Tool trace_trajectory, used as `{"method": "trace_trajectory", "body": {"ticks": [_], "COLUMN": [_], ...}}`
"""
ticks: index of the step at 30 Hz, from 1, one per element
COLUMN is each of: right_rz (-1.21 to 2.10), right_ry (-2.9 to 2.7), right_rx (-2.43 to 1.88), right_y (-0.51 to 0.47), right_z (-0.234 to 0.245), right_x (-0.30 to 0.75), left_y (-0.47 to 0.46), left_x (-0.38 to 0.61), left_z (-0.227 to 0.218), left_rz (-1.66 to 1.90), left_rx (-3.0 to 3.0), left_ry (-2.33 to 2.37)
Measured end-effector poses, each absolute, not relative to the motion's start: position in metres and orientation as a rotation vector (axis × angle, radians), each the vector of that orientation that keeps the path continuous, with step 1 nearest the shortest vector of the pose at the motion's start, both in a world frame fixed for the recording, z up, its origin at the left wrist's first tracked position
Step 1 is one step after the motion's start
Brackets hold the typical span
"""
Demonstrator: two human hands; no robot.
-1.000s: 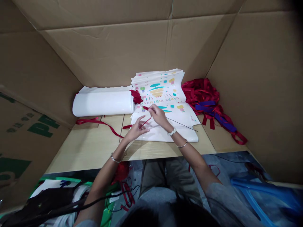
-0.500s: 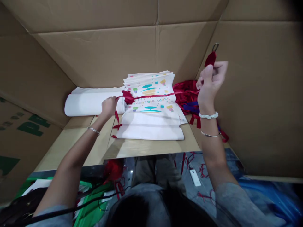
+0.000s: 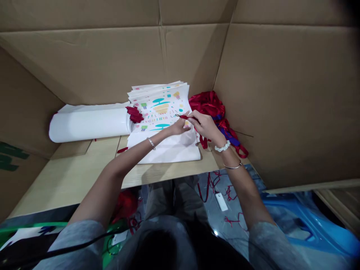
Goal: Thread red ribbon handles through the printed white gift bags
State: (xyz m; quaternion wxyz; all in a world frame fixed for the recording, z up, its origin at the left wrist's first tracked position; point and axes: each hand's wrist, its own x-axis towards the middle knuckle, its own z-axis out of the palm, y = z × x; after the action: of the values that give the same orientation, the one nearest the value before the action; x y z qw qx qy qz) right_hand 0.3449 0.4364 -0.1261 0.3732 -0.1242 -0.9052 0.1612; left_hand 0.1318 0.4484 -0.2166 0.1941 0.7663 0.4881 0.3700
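My right hand point(image 3: 204, 125) pinches a short red ribbon point(image 3: 183, 117) with a thin black loop at its tip, above a stack of white "Happy Birthday" printed sheets point(image 3: 160, 108). My left hand point(image 3: 179, 128) sits right beside it over the stack, with curled fingers. Whether it grips the ribbon is hidden. A tuft of dark red ribbon pieces point(image 3: 134, 114) lies where the stack meets a white roll point(image 3: 90, 123).
Cardboard walls point(image 3: 281, 86) rise behind and beside the pale wooden tabletop point(image 3: 75, 176). A heap of red and purple ribbon point(image 3: 209, 105) lies right of the stack. Below the table edge are my lap, red ribbon scraps, a white tag point(image 3: 221, 201) and blue plastic point(image 3: 298, 217).
My right hand has come down from high at the right, and my left hand has moved right from the roll. Both now meet over the stack. The view has shifted.
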Motion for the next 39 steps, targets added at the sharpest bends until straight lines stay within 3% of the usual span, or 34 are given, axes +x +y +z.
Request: {"method": "trace_trajectory", "body": {"ticks": [3, 6, 12, 21, 39], "right_rz": [0.472, 0.524, 0.791, 1.533, 1.836], "right_ry": [-2.408, -2.501, -2.718, -2.797, -2.749], "right_rx": [-0.344, -0.316, -0.224, -0.479, -0.444], "right_y": [0.435, 0.432, 0.441, 0.445, 0.438], "right_z": [-0.132, -0.134, -0.158, -0.25, -0.28], "right_x": [0.348, 0.342, 0.318, 0.29, 0.274], "left_y": [0.398, 0.358, 0.303, 0.245, 0.224], "left_x": [0.117, 0.093, 0.033, 0.012, 0.054], "left_z": [-0.27, -0.3, -0.311, -0.307, -0.318], "left_rz": [0.491, 0.351, 0.405, 0.496, 0.692], "left_rx": [2.255, 2.425, 2.392, 2.272, 2.198], "left_ry": [1.829, 1.917, 2.117, 2.158, 2.194]}}
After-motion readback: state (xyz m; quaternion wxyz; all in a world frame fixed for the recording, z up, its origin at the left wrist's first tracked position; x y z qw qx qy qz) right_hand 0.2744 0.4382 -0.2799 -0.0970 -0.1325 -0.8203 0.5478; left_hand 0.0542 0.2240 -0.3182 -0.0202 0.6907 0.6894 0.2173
